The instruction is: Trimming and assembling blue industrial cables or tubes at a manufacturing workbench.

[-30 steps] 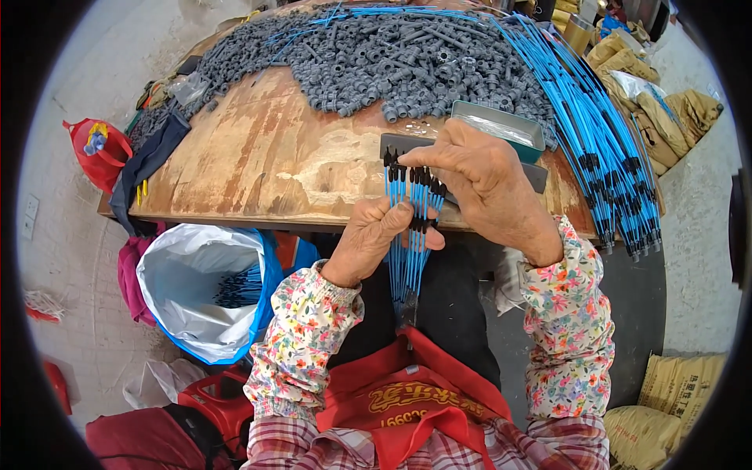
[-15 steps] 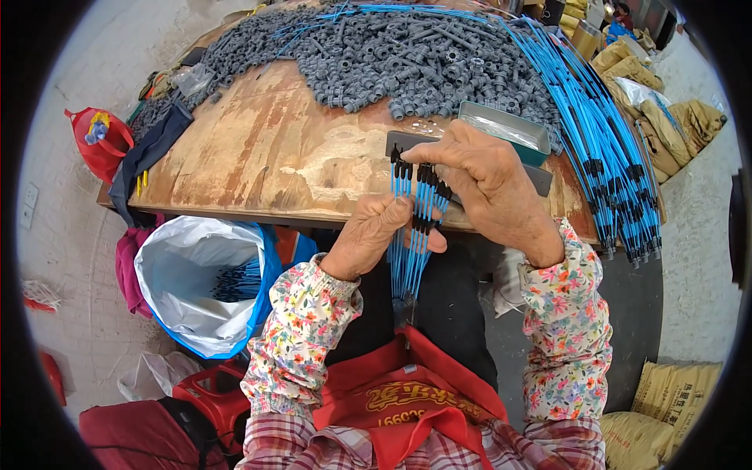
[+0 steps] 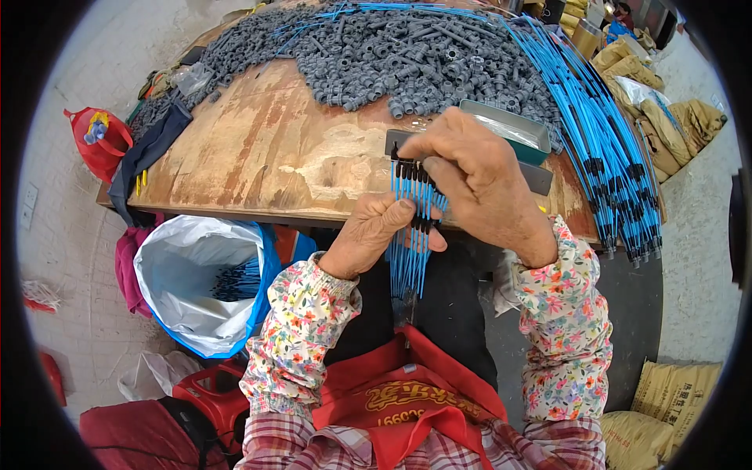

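Note:
My left hand (image 3: 372,231) is closed round a bundle of thin blue rods (image 3: 407,270) with black fittings near their upper ends. The bundle hangs down over my lap at the table's front edge. My right hand (image 3: 478,184) is bent over the top of the bundle, its fingers at the black tips (image 3: 407,168). Whether the right fingers pinch one tip is hidden behind the hand. A dark flat plate (image 3: 399,141) lies on the table just behind the tips. Beyond my right hand stands an open green tin (image 3: 509,129).
Grey plastic fittings (image 3: 407,63) are heaped across the back of the wooden table (image 3: 258,149). Many blue rods (image 3: 587,133) lie along its right edge. Below left, a white-lined bag (image 3: 184,282) holds more rods. Sacks (image 3: 674,133) stand at the right; a red bag (image 3: 102,141) is far left.
My right hand has shifted slightly left and its fingers have curled further over the black tips. My left hand keeps its hold on the rods, almost unmoved.

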`<state>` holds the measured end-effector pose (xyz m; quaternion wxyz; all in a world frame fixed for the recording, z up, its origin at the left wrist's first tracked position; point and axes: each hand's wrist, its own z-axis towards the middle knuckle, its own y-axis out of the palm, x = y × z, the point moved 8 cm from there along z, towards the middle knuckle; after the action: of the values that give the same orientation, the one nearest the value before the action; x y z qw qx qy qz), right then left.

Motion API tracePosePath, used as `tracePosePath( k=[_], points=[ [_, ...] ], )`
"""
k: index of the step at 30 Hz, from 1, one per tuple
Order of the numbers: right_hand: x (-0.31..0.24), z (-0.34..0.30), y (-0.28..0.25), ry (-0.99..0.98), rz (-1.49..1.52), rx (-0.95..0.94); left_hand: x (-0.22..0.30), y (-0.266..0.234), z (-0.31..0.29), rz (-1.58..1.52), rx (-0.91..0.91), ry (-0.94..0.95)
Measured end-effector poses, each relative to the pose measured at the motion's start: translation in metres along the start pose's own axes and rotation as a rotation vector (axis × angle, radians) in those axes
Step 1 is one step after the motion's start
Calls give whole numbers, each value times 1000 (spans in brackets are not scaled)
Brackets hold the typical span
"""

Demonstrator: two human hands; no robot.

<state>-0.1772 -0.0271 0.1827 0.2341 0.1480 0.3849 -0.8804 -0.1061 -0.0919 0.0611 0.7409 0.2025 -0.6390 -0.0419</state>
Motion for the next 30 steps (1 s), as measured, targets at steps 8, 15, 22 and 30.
tracePosePath(
  k=[8, 15, 22, 30],
  points=[
    [-24, 10, 3, -72, -176, 181, 9, 1, 6, 322, 77, 173],
    [44, -4, -38, 307, 131, 110, -1, 1, -1, 16, 79, -3],
    [171, -25, -54, 494, -477, -142, -5, 1, -2, 57, 112, 109],
    [201, -13, -34, 564, -677, -304, -8, 1, -5, 67, 99, 165]
  ],
)
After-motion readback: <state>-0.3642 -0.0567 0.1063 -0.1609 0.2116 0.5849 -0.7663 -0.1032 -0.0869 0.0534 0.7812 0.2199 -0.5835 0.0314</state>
